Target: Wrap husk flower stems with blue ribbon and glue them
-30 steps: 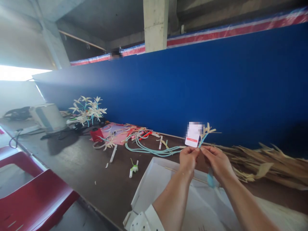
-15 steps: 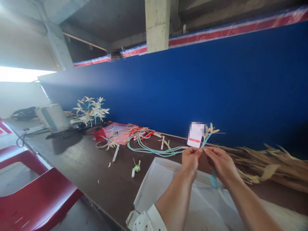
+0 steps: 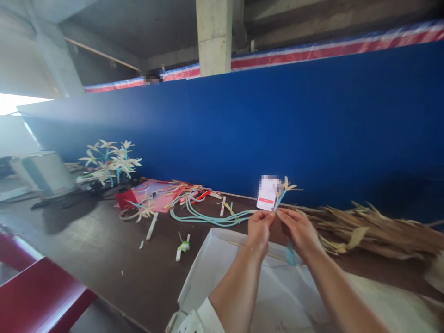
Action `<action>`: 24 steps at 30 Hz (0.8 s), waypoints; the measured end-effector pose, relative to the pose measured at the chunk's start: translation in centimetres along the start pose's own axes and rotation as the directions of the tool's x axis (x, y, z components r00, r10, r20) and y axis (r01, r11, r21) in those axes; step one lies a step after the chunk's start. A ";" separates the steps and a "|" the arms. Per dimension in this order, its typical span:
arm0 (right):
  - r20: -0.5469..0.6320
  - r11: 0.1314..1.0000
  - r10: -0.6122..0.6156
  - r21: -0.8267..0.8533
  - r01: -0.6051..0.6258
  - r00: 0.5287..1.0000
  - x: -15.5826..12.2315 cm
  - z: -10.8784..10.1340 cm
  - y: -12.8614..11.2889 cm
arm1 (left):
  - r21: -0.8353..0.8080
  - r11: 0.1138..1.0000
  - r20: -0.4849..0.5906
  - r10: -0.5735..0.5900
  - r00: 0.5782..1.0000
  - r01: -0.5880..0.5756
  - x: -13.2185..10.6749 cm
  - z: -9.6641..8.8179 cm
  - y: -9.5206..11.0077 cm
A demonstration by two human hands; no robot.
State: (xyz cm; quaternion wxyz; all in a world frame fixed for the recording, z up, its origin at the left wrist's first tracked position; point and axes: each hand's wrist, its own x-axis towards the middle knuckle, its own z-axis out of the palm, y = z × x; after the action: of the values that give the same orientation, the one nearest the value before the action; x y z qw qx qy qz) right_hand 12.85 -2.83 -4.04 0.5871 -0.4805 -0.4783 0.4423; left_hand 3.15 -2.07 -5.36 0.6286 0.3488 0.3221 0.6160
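Note:
My left hand (image 3: 259, 226) is closed in a pinch at the lower part of a blue-wrapped flower stem (image 3: 279, 201). Opposite it, my right hand (image 3: 299, 231) pinches the same stem, fingertips close to the left ones. A small handmade flower (image 3: 286, 186) with pale, husk-like petals tops the stem. Under my right hand hangs a light blue translucent strip (image 3: 291, 254), like floral tape; the fingers hide its upper end. Both hands are above a white open box (image 3: 222, 268) with a thin stick in it. Just behind the hands is a phone or card with a lit white face (image 3: 267, 192).
Pale blue wrapped stems (image 3: 208, 216) lie left of the hands, by a pink sheet (image 3: 147, 187) with scraps. Dry husks (image 3: 378, 229) are piled right. Finished-looking flowers (image 3: 118, 159) and a white container (image 3: 45, 173) stand farther left. A blue partition (image 3: 312, 125) borders the table.
The view has swung slightly right, so the table items and hands appear farther left. Both hands keep their pinch on the flower stem, with little visible change in grip.

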 end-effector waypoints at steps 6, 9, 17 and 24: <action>-0.014 0.999 -0.028 -0.020 0.028 1.000 0.0 0.0 0.0 | -0.010 1.000 0.035 0.009 0.999 -0.008 -0.1 -0.1 0.0; -0.031 0.992 -0.079 -0.098 0.076 0.996 0.0 -0.2 0.1 | -0.001 1.000 0.030 0.019 0.999 -0.019 -0.2 0.0 0.1; -0.118 0.959 -0.178 -0.244 0.145 0.977 -0.1 -0.3 -0.1 | 0.050 0.996 -0.016 0.080 0.997 -0.080 -0.3 0.2 0.1; -0.143 0.937 -0.227 -0.302 0.176 0.963 -0.4 -0.1 -0.5 | 0.064 0.992 -0.004 0.105 0.994 -0.105 -0.2 0.1 0.0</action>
State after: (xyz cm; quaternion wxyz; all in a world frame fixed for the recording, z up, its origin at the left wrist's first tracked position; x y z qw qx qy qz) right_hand 12.89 -3.33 -3.66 0.5935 -0.5458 -0.5305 0.2615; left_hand 3.24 -2.26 -5.25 0.5828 0.3829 0.3248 0.6389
